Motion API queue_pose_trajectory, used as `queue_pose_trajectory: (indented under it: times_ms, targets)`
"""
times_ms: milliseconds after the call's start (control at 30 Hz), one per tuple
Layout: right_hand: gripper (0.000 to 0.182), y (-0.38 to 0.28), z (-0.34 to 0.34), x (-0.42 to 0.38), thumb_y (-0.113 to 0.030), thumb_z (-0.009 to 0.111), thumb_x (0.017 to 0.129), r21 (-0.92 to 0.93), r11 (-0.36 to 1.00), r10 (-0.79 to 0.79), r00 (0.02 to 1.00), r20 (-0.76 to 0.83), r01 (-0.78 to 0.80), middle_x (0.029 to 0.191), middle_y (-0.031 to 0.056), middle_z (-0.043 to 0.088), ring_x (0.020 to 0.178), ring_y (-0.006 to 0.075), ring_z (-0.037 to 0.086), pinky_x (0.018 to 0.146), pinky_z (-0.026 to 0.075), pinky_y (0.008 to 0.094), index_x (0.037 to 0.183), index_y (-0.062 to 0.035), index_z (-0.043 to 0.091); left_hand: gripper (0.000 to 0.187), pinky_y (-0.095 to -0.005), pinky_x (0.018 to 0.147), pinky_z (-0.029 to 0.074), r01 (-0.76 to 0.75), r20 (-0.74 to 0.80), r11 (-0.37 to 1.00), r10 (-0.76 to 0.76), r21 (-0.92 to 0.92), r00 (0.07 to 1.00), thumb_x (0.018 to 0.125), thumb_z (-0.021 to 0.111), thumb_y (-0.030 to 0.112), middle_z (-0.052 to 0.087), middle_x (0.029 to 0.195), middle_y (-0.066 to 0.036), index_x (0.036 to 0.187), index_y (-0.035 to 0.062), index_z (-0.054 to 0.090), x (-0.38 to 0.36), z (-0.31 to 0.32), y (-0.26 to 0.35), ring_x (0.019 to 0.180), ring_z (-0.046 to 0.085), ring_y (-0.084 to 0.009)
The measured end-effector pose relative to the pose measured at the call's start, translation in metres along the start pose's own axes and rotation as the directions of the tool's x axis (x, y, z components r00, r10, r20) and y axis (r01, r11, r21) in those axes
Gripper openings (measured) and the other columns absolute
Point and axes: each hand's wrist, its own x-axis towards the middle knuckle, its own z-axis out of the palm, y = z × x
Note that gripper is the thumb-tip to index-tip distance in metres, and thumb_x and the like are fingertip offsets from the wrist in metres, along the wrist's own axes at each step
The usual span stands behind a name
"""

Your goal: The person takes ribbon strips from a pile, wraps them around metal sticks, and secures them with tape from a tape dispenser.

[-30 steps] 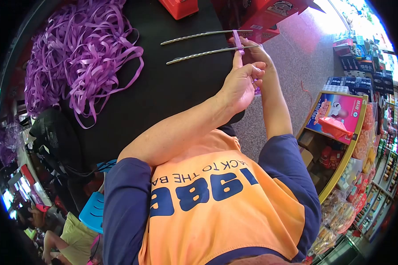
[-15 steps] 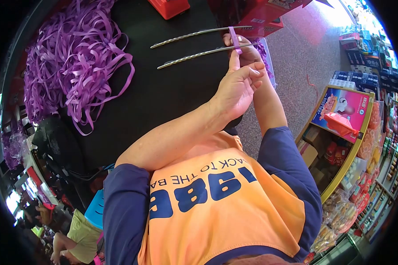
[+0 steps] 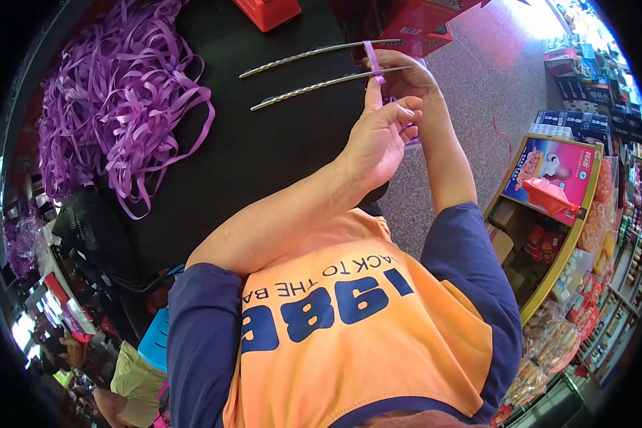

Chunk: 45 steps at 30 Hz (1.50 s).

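Two twisted metal rods (image 3: 314, 89) run side by side, left to right, over a black table (image 3: 285, 153). A purple ribbon (image 3: 372, 60) crosses both near their right ends, its long axis across them. The left hand (image 3: 380, 143) is on the body side of the rods, index finger straight and touching the ribbon's near end, other fingers loosely curled, seemingly holding nothing. The right hand (image 3: 412, 82) is at the rods' right ends, fingers bent beside the ribbon; I cannot tell whether they grip it. Table lies between the rods' left tips and a purple heap (image 3: 121, 107); floor (image 3: 471, 85) lies to their right.
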Motion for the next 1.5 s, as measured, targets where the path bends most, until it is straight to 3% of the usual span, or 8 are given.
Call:
queue_pose_trajectory:
  times_ms: [167,300,367,467,900,1000,1200,1500]
  targets:
    - [0.026,0.002,-0.008,-0.002,-0.029,0.064,0.082,0.044,0.999,0.017,1.000,0.001,-0.017,0.083,0.0083,0.068,0.075,0.0190,0.063,0.072,0.051,0.0333,0.087,-0.0041,0.068,0.085,-0.0304,0.079,0.035,0.006,0.004,1.000,-0.006,-0.023,1.000,0.076,0.053,0.000,0.054,0.097,-0.002,0.143,0.0273,0.010,0.001,0.000,0.000,0.087,0.050,-0.0104]
    - [0.032,-0.007,0.006,-0.016,-0.033,0.061,0.086,-0.083,0.997,-0.004,0.998,-0.056,0.000,0.085,0.0096,0.068,0.078,0.0198,0.063,0.075,0.051,0.0336,0.089,-0.0025,0.068,0.078,-0.0311,0.079,0.034,-0.005,0.024,1.000,0.005,-0.015,1.000,0.075,0.054,0.001,0.054,0.097,-0.001,0.139,0.0302,0.019,0.001,0.001,0.000,0.085,0.050,-0.0099]
    - [0.035,-0.010,0.005,-0.017,-0.034,0.060,0.088,-0.286,0.956,-0.117,0.983,-0.143,0.072,0.089,0.0116,0.067,0.079,0.0196,0.063,0.077,0.051,0.0326,0.094,-0.0006,0.068,0.077,-0.0314,0.079,0.034,-0.003,0.029,1.000,0.003,-0.017,1.000,0.075,0.054,0.001,0.054,0.097,-0.001,0.137,0.0308,0.021,0.001,0.001,0.000,0.084,0.050,-0.0100]
    - [0.032,-0.015,0.005,-0.019,-0.030,0.061,0.088,-0.386,0.911,-0.187,0.979,-0.076,0.144,0.089,0.0099,0.068,0.079,0.0182,0.063,0.078,0.051,0.0324,0.095,0.0001,0.068,0.069,-0.0344,0.087,0.037,-0.004,0.008,1.000,0.004,0.023,1.000,0.079,0.049,0.004,0.053,0.105,-0.005,0.138,0.0280,0.022,0.001,0.001,-0.001,0.096,0.049,-0.0168]
    - [0.033,-0.017,-0.001,-0.030,-0.030,0.060,0.089,-0.490,0.857,-0.262,0.952,-0.155,0.156,0.097,0.0088,0.066,0.083,0.0149,0.061,0.078,0.050,0.0310,0.102,0.0000,0.064,0.055,-0.0304,0.076,0.036,-0.007,0.004,1.000,0.007,0.000,1.000,0.074,0.052,0.001,0.055,0.094,0.001,0.120,0.0266,0.036,0.000,0.005,0.002,0.083,0.051,-0.0091]
    - [0.025,-0.020,-0.004,-0.024,-0.029,0.065,0.085,-0.454,0.880,-0.242,0.955,-0.174,0.140,0.090,0.0028,0.067,0.078,0.0093,0.059,0.073,0.049,0.0248,0.095,-0.0062,0.068,0.055,-0.0305,0.076,0.036,-0.006,0.002,1.000,0.006,0.001,1.000,0.074,0.052,0.001,0.054,0.094,0.001,0.120,0.0265,0.036,0.000,0.005,0.001,0.084,0.051,-0.0093]
    - [0.020,-0.020,-0.005,-0.013,-0.019,0.069,0.081,-0.374,0.917,-0.197,0.972,-0.129,0.137,0.085,0.0061,0.067,0.073,0.0162,0.063,0.070,0.052,0.0294,0.095,-0.0043,0.066,0.058,-0.0331,0.082,0.036,-0.013,0.016,1.000,0.013,0.010,1.000,0.076,0.050,0.003,0.053,0.100,-0.002,0.127,0.0257,0.032,0.000,0.001,0.001,0.091,0.049,-0.0137]
    - [0.017,0.000,-0.005,0.002,-0.016,0.069,0.080,-0.041,0.988,0.145,0.989,-0.014,-0.146,0.084,0.0054,0.065,0.072,0.0144,0.061,0.063,0.052,0.0295,0.093,-0.0065,0.064,0.063,-0.0341,0.086,0.037,-0.017,0.026,1.000,0.016,0.020,1.000,0.080,0.048,0.005,0.054,0.102,-0.004,0.136,0.0248,0.026,0.001,-0.002,-0.001,0.094,0.050,-0.0167]
